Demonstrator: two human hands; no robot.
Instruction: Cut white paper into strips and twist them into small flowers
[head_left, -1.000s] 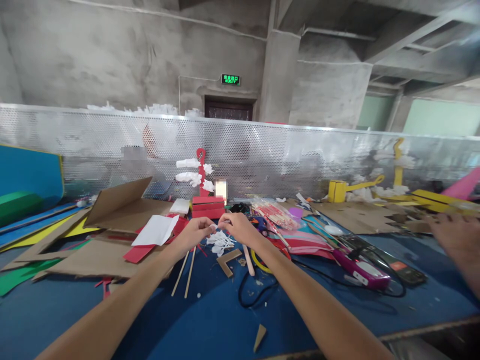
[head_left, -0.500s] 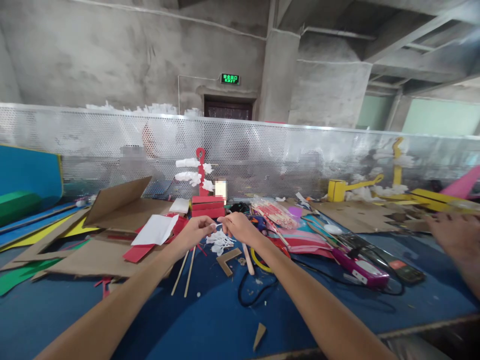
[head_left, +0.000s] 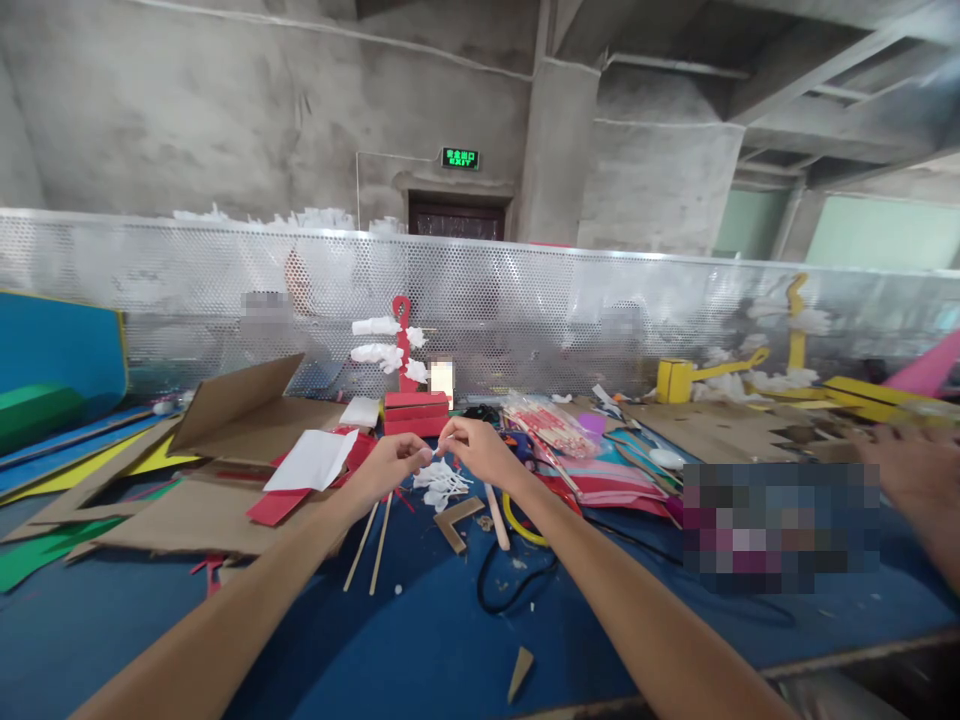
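My left hand and my right hand are close together above the blue table, thumbs and fingertips pinched. Whatever sits between the fingertips is too small to make out. Just below lies a pile of thin white pieces with rounded ends. Behind my hands stands a red box with a red looped upright bearing white fluffy pieces. Two thin wooden sticks lie under my left wrist. An L-shaped piece of cardboard rests below the pile.
Cardboard sheets and a white paper spread to the left. At right are a yellow tape ring, a black cord and a bag of red-and-white sticks. Another person's hand is at far right. A perforated metal screen runs behind.
My right hand's fingers have shifted slightly up, and its grip has changed a little. The white bit seen between my hands earlier no longer shows clearly. The pile stays put.
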